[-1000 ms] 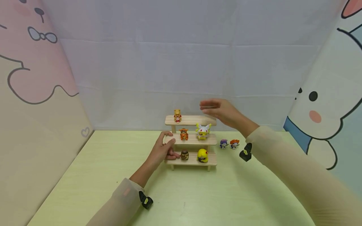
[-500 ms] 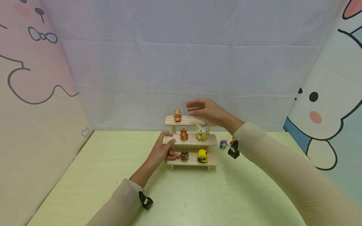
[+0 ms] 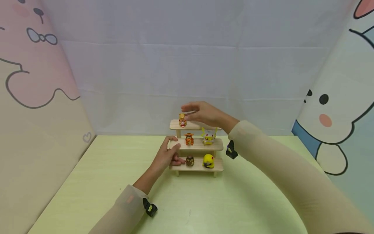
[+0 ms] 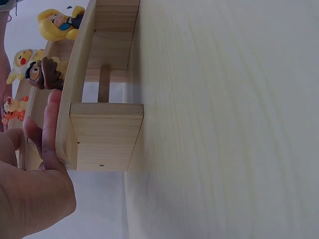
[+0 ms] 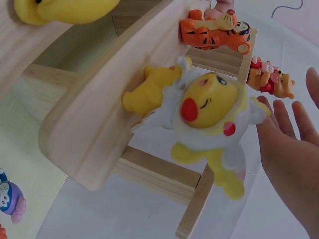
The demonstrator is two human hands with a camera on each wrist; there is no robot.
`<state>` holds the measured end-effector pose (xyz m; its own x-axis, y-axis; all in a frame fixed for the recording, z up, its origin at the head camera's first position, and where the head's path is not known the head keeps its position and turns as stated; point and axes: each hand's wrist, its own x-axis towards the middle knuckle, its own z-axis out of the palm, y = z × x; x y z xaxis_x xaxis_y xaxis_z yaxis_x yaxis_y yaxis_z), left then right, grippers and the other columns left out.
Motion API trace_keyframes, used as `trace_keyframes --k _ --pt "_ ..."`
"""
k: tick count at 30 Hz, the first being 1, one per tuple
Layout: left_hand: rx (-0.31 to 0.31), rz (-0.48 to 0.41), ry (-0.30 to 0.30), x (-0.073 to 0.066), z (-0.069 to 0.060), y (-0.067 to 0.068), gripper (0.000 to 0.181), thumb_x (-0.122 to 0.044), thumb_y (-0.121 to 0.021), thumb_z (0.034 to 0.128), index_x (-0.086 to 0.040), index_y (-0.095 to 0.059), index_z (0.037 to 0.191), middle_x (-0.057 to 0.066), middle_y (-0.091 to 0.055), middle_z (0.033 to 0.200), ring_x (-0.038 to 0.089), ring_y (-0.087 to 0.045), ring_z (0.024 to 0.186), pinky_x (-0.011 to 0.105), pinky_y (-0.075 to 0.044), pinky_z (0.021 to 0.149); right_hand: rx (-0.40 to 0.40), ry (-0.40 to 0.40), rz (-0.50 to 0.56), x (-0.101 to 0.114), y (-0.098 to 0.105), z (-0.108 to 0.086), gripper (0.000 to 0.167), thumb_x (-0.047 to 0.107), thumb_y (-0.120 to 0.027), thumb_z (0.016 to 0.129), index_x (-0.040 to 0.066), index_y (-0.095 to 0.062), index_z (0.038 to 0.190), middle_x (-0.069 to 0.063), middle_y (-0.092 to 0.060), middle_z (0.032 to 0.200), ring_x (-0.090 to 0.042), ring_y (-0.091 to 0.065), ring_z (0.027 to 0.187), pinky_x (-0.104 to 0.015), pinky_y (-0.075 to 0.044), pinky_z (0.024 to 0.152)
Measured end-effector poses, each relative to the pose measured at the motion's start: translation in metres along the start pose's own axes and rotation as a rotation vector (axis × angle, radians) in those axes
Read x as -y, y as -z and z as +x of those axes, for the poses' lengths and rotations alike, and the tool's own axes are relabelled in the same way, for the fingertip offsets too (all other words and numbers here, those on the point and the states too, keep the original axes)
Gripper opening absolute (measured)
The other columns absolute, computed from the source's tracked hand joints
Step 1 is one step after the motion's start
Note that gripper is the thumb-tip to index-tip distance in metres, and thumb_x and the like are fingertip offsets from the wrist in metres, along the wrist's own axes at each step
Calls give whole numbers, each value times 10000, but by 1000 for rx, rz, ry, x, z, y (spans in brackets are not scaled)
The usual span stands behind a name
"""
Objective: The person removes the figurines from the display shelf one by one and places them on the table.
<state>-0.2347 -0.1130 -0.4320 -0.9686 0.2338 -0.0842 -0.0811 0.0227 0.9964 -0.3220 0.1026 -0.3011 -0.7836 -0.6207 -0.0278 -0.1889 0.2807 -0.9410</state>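
Note:
A three-tier wooden display shelf stands on the table near the back wall. My left hand grips its left end, thumb on the middle tier and a finger along the bottom tier beside a brown owl figure. On the top tier sits a Winnie-the-Pooh figure. My right hand reaches over that tier, fingers spread near the Pooh; the right wrist view shows a small gap. A Tigger figure and a white-hooded Pikachu figure occupy the middle tier.
A yellow figure sits at the bottom tier's right. On the table right of the shelf, a purple-hooded figure and part of an orange one show in the right wrist view; my right forearm hides them from the head view.
My right hand has moved left along the top tier to the Pooh figure. Its forearm now covers the two small figures on the table. The left hand keeps its hold on the shelf.

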Motion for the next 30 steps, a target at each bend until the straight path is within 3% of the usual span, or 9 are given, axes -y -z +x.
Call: trace_keyframes --k 12,22,30 --pt "11 -20 1 0 1 1 317 -270 -524 1108 -185 -381 1377 53 -511 632 238 -766 669 284 -627 564 40 -78 -6 4 -8 9 541 62 -670 1010 78 -484 1518 -174 -455 1545 -263 -489 1398 -402 -413 1191" --pt "20 -18 0 1 1 3 325 -300 -535 1102 -189 -383 1367 56 -515 635 247 -767 676 298 -635 582 16 -139 13 3 -12 12 515 48 -654 1018 87 -503 1509 -156 -506 1508 -266 -528 1344 -419 -413 1190" --pt "10 -4 6 1 1 4 356 -276 -520 1110 -153 -363 1404 57 -515 637 257 -768 687 305 -637 591 -14 -164 -3 8 -16 11 420 122 -646 1037 131 -577 1451 -101 -530 1499 -252 -454 1438 -399 -393 1205"
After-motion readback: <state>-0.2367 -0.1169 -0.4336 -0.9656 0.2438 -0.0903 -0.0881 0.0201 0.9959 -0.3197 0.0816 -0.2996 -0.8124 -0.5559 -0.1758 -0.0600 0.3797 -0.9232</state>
